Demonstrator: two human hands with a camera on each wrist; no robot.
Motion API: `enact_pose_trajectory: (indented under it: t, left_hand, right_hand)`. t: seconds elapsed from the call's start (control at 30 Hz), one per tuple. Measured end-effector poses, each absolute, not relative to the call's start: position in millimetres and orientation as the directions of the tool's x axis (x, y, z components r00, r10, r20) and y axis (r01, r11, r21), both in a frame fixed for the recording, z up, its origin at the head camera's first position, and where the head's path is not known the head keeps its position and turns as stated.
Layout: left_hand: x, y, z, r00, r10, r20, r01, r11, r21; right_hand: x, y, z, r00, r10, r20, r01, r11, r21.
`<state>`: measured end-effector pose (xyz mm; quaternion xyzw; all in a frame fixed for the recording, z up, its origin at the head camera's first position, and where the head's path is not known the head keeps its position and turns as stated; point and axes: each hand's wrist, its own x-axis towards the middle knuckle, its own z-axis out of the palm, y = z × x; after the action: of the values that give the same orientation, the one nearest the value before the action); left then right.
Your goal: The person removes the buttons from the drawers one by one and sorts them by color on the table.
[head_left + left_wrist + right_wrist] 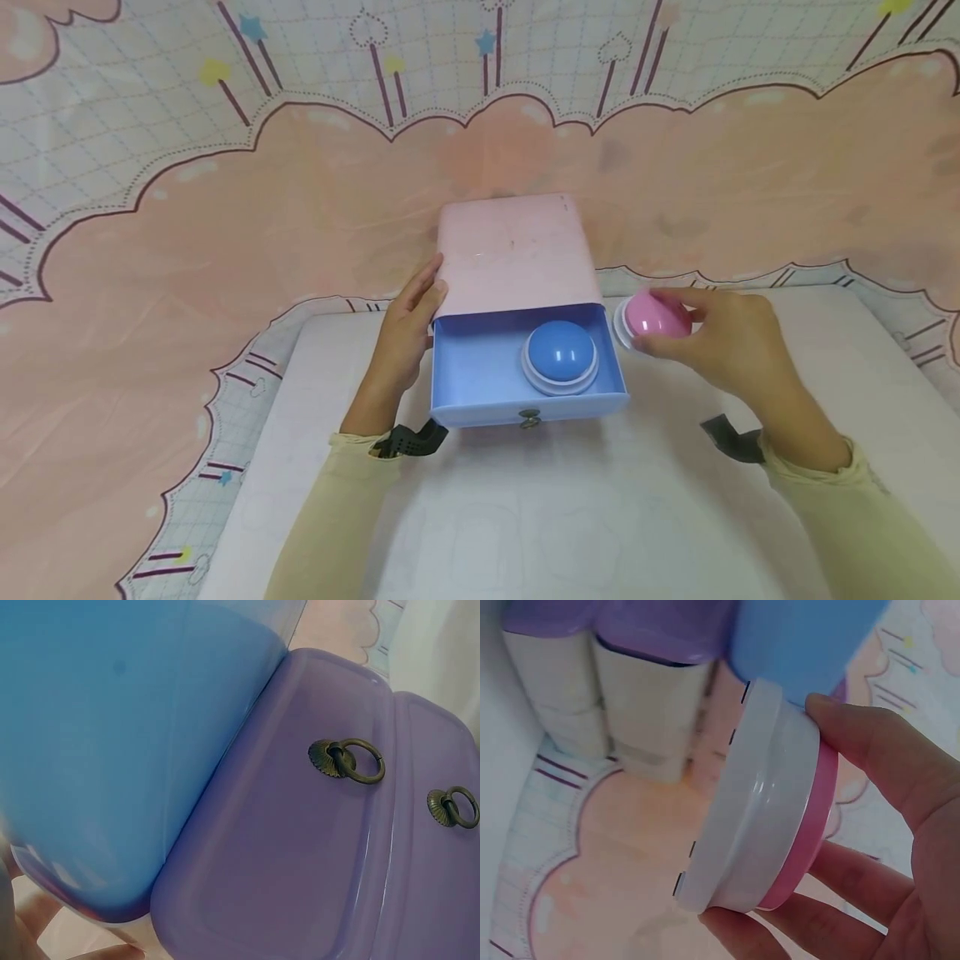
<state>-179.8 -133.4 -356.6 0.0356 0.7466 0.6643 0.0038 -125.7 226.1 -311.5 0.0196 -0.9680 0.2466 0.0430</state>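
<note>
A small drawer cabinet with a pink top (517,258) stands before me, its blue top drawer (472,362) pulled out. Inside the drawer's right part lies a blue dome push button (561,354) with a white base. Against the cabinet's left side rests my left hand (411,325), fingers fairly straight. My right hand (731,337) pinches a pink dome push button (660,315) with a white base, just right of the drawer. It is tilted on its side, thumb and fingers on its rim in the right wrist view.
Below the blue drawer, the left wrist view shows two purple drawer fronts (262,825), each with a brass ring pull (360,760). The cabinet stands on a white table (510,517). A patterned cloth (337,208) covers the background.
</note>
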Motion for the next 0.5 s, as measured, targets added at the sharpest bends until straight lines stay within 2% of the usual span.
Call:
enact_pose_trajectory:
  t: [0.5]
  left_hand:
    - [-181.0, -134.2, -357.4, -0.997, 0.065, 0.036, 0.042, 0.096, 0.994]
  right_hand:
    - [-145.1, 228.0, -380.9, -0.997, -0.055, 0.051, -0.072, 0.887, -0.457]
